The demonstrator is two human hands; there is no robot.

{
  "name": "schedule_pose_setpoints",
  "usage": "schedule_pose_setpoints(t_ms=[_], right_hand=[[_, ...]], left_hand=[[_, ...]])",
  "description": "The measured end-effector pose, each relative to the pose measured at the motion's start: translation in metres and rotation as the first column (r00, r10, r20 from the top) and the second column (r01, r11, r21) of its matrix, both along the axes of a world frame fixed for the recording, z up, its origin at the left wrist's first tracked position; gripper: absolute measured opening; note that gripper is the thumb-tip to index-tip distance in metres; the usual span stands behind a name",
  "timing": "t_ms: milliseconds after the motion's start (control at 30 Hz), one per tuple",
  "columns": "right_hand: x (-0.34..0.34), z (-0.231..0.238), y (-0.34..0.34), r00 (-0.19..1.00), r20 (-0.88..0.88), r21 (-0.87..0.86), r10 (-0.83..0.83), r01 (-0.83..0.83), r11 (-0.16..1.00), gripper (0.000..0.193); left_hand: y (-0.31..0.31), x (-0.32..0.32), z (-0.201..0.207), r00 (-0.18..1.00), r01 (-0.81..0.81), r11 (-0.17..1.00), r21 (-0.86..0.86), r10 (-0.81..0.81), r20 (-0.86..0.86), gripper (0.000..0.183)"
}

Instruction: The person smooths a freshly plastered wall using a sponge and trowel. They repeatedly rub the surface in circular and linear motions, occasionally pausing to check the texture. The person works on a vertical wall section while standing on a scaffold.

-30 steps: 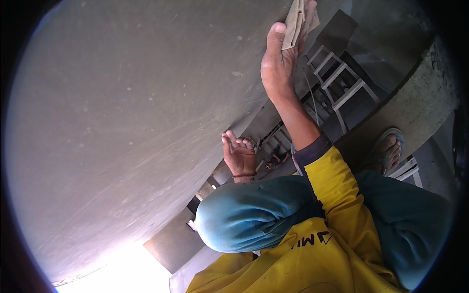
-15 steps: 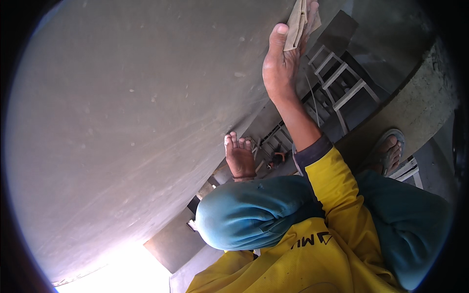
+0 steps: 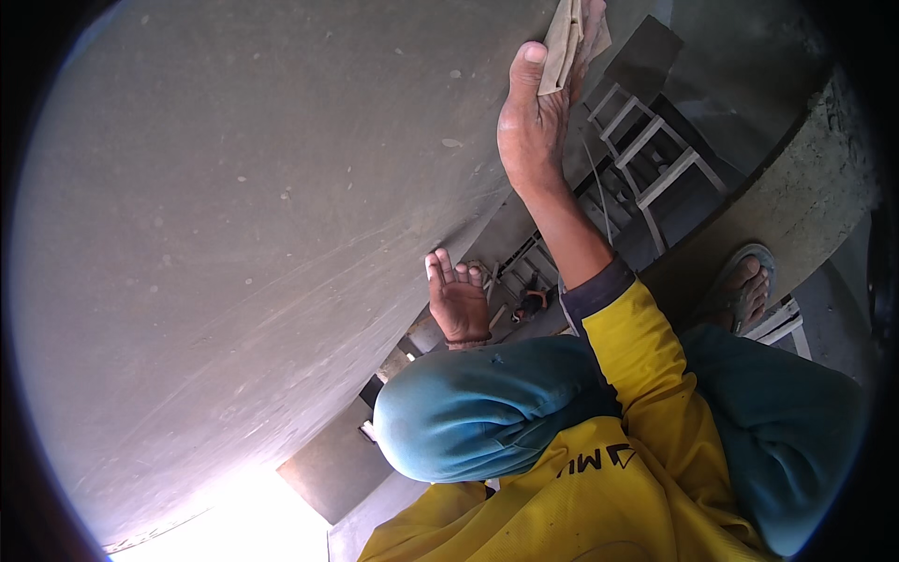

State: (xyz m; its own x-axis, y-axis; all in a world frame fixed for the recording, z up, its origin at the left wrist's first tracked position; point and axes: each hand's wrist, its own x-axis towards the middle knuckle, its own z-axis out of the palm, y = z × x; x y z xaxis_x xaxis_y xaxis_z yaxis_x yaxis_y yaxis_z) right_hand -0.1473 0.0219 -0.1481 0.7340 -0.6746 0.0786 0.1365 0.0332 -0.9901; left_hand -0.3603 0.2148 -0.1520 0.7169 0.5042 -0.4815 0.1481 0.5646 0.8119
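Observation:
My right hand is raised at the top, closed on a folded tan sheet of sandpaper. Its thumb lies along the near side of the sheet, while the other fingers are mostly hidden behind it. The sheet is beside the large grey wall; whether it touches the surface I cannot tell. Beyond my bent knee, my left hand is held up, palm showing and fingers spread, with nothing in it. Its fingertips are close to the wall, and a dark band circles the wrist.
My sandalled foot rests on a rough plank at the right. Far below are pale wooden frames like ladders and a small figure, apparently a person. Bright light comes from the lower left.
My right hand has shifted slightly left along the wall with the sandpaper. My left hand has moved a touch up and left, fingers still apart.

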Motion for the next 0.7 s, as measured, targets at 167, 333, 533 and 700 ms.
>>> schedule_pose_setpoints(t_ms=[167,333,533,700], right_hand=[[0.001,0.008,-0.007,0.997,0.071,-0.035,-0.009,0.012,0.999,0.081],[0.004,0.005,-0.008,1.000,-0.020,0.010,-0.012,0.012,1.000,0.082],[-0.035,0.007,0.050,0.990,0.121,-0.127,0.068,-0.052,0.991,0.070],[-0.139,-0.056,0.133,0.827,0.225,-0.658,0.516,-0.262,0.706,0.082]], left_hand=[[0.002,0.002,-0.003,0.981,0.195,0.963,0.185,-0.191,-0.039,0.019],[0.011,-0.008,0.020,0.957,0.205,0.579,0.789,-0.287,-0.038,0.008],[0.032,0.004,0.140,0.897,-0.299,-0.607,0.736,-0.443,-0.001,0.021],[0.009,0.093,0.246,0.638,-0.765,-0.574,0.293,-0.740,0.214,0.027]])
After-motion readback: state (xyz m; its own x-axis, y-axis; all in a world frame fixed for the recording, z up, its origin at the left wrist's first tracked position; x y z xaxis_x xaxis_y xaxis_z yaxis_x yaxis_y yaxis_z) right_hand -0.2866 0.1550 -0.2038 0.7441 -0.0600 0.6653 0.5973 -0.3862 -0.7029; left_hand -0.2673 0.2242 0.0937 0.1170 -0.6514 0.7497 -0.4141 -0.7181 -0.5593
